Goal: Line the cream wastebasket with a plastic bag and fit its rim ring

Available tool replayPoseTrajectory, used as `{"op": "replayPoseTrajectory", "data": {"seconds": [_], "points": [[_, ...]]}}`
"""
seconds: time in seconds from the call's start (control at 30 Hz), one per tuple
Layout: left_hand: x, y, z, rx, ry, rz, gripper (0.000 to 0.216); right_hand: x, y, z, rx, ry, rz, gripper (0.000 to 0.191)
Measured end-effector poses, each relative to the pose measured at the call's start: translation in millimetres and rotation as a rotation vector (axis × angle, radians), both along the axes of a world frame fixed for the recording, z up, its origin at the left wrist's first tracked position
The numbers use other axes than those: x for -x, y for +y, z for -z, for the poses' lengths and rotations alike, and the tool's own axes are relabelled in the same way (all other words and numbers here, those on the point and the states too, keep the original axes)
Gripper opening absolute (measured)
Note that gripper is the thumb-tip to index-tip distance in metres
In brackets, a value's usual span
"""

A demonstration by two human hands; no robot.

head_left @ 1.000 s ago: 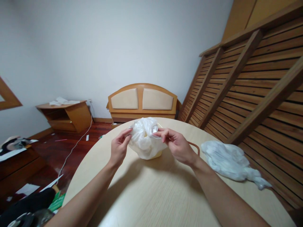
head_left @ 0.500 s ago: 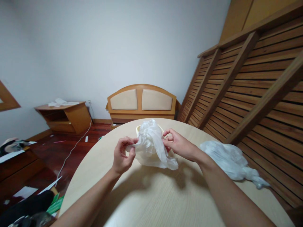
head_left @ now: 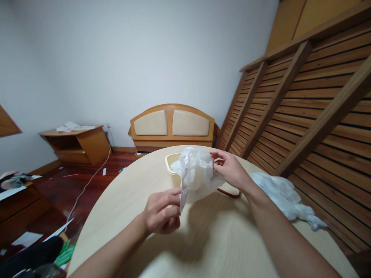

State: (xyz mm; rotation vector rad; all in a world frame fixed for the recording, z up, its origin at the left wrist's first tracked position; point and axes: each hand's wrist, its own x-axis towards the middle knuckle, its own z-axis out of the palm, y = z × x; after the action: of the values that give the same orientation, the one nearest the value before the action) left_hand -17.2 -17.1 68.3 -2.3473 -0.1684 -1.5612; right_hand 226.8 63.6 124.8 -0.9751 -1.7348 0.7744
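A thin white plastic bag (head_left: 194, 166) is stretched between my two hands above the round table. My left hand (head_left: 164, 211) pinches its lower left edge between thumb and fingers. At its upper right, my right hand (head_left: 227, 168) grips the other side. Just behind the bag stands a cream-coloured plastic bin (head_left: 171, 165), its left rim and wall showing and the rest covered by the bag. Part of the bag seems to lie at the bin's mouth. A reddish-brown curved strip (head_left: 231, 194) rests on the table below my right hand; what it belongs to is unclear.
Another white plastic bag (head_left: 285, 197), bunched up, lies on the right of the round table (head_left: 124, 193). A slatted wooden frame (head_left: 301, 112) leans along the right side. Beyond the table are a headboard (head_left: 172, 123) and a low cabinet (head_left: 78, 144).
My left hand has moved down and right, pulling the bag's edge along. My right hand has gone slightly up and right. The bag has shifted right, uncovering the bin's left side and the brown strip.
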Motion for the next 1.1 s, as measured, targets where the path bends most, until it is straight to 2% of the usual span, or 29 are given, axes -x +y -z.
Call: {"op": "replayPoseTrajectory", "data": {"seconds": [0.1, 0.23, 0.3, 0.37, 0.47, 0.53, 0.6, 0.63, 0.67, 0.7, 0.8, 0.87, 0.9, 0.97, 1.03, 1.1], "points": [[-11, -13, -2.4, -0.078, 0.156, 0.069, 0.016, -19, 13, -2.4, -0.028, 0.079, 0.212, 0.019], [-24, -23, 2.1, -0.027, 0.38, 0.122, 0.018, -39, 24, -3.6, -0.034, 0.205, 0.369, 0.015], [-23, -19, 7.3, 0.023, 0.347, 0.048, 0.016, -48, 23, -6.9, -0.047, 0.225, 0.352, 0.011], [-15, -9, 12.1, 0.087, 0.137, -0.084, 0.019, -55, 19, -13.0, -0.067, 0.193, 0.29, 0.008], [0, 10, 16.7, 0.223, 0.068, -0.384, 0.033, -62, 9, -24.3, -0.066, 0.051, 0.179, 0.03], [8, 20, 19.0, 0.286, 0.144, -0.47, 0.036, -59, 1, -30.2, -0.077, -0.049, 0.191, 0.047], [12, 26, 21.8, 0.325, 0.19, -0.516, 0.039, -50, -7, -31.9, -0.115, -0.141, 0.252, 0.051], [13, 28, 23.3, 0.333, 0.2, -0.528, 0.041, -43, -11, -30.5, -0.131, -0.203, 0.255, 0.046], [13, 29, 24.8, 0.336, 0.205, -0.537, 0.044, -34, -15, -27.4, -0.144, -0.265, 0.219, 0.041], [12, 29, 26.1, 0.335, 0.208, -0.541, 0.046, -25, -18, -22.7, -0.166, -0.322, 0.168, 0.045], [11, 27, 28.2, 0.323, 0.216, -0.543, 0.053, 3, -25, -1.4, -0.181, -0.488, 0.062, 0.095], [10, 25, 28.3, 0.31, 0.226, -0.54, 0.054, 17, -27, 12.6, -0.188, -0.571, 0.13, 0.11], [10, 25, 28.0, 0.307, 0.232, -0.538, 0.054, 22, -27, 17.5, -0.196, -0.605, 0.169, 0.106], [9, 25, 27.1, 0.321, 0.221, -0.523, 0.052, 27, -27, 20.9, -0.213, -0.671, 0.229, 0.079], [7, 25, 25.6, 0.356, 0.166, -0.48, 0.051, 24, -26, 15.8, -0.231, -0.708, 0.263, 0.054], [6, 25, 23.5, 0.383, 0.091, -0.416, 0.057, 18, -27, 4.5, -0.279, -0.678, 0.288, 0.046]]}}
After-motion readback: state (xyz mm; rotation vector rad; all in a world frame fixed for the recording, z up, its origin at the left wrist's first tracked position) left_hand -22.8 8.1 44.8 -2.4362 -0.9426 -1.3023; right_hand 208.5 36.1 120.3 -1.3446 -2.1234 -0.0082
